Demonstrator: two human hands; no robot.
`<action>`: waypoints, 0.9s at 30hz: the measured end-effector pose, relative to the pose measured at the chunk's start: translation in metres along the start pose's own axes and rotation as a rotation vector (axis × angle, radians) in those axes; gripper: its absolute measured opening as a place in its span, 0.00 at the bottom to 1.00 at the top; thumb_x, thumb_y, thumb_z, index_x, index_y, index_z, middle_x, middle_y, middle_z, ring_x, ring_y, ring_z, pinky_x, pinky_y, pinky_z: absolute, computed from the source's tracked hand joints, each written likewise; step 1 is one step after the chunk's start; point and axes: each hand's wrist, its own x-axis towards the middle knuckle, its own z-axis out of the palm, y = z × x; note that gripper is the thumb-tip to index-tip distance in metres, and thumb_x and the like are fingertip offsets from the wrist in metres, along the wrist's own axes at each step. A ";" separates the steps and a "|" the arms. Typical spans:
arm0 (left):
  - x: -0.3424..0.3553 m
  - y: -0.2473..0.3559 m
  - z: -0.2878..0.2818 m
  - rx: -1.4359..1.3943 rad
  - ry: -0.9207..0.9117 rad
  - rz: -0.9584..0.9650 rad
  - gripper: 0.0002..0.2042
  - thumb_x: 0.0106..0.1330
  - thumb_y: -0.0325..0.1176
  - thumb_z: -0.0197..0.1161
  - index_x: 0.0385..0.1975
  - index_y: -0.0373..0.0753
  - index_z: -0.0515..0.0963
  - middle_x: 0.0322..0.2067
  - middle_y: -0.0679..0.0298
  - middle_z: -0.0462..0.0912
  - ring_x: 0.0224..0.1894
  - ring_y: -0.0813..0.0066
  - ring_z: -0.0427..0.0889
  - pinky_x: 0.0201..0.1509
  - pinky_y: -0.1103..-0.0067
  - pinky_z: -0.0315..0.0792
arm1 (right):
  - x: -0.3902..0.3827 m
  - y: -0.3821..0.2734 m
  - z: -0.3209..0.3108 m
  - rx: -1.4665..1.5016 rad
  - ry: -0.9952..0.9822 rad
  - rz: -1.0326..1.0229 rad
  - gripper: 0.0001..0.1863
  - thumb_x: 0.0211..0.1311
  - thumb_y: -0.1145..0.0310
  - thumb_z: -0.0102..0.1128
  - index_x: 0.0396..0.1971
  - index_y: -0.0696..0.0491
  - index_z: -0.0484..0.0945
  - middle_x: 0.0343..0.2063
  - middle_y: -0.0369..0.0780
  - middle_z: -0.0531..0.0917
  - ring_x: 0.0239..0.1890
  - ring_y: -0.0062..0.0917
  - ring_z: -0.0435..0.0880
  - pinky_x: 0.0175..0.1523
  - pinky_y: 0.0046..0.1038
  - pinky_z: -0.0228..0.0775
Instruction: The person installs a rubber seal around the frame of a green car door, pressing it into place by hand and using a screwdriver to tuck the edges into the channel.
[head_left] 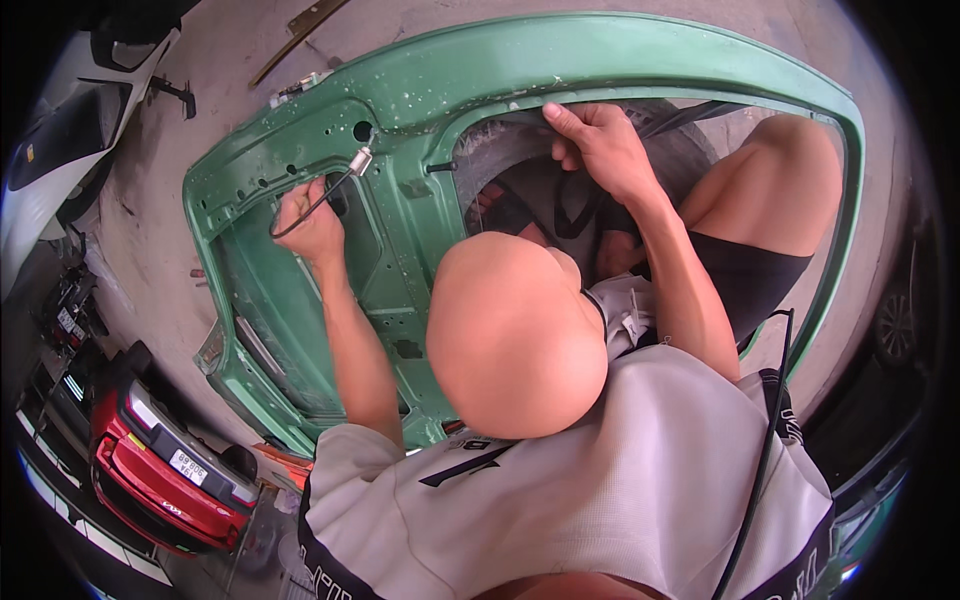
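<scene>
A green car door [560, 55], bare of trim, lies before me with its inner side up. My left hand [312, 222] is closed at an opening in the inner panel; what its fingers hold is hidden. A thin black cable [322, 203] crosses over that hand and leads to a silver metal connector [361, 160] lying above the panel. At the window opening, my right hand [600, 148] has its thumb on the inner edge of the frame, with its other fingers curled below. Dark strips [690, 116] pass behind the frame beside it.
Under the window opening a black tyre [680, 145] lies on the concrete floor [430, 35], near my feet. A red car [165, 470] stands at the lower left, a white vehicle [75, 130] at the upper left. A dark car [890, 340] is at the right. A long bar [295, 40] lies beyond the door.
</scene>
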 end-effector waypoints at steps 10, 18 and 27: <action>0.006 0.005 -0.005 -0.008 -0.040 0.147 0.04 0.55 0.18 0.73 0.28 0.31 0.85 0.21 0.59 0.83 0.23 0.66 0.78 0.33 0.72 0.73 | -0.007 0.021 -0.021 -0.443 -0.034 -0.529 0.21 0.66 0.55 0.66 0.38 0.62 0.86 0.29 0.50 0.86 0.35 0.37 0.86 0.44 0.37 0.74; 0.009 0.012 -0.005 -0.040 -0.033 0.199 0.05 0.55 0.17 0.73 0.29 0.30 0.85 0.26 0.56 0.86 0.28 0.61 0.82 0.36 0.70 0.76 | -0.002 0.003 -0.013 -0.315 0.240 -0.120 0.23 0.60 0.52 0.71 0.34 0.61 0.88 0.17 0.42 0.80 0.22 0.27 0.79 0.33 0.32 0.71; 0.001 0.004 -0.005 0.044 -0.019 0.285 0.03 0.59 0.20 0.71 0.31 0.30 0.85 0.30 0.55 0.89 0.31 0.54 0.86 0.50 0.61 0.78 | -0.005 -0.008 -0.019 -0.277 0.179 -0.082 0.22 0.57 0.54 0.75 0.30 0.62 0.87 0.15 0.37 0.81 0.20 0.20 0.80 0.31 0.27 0.72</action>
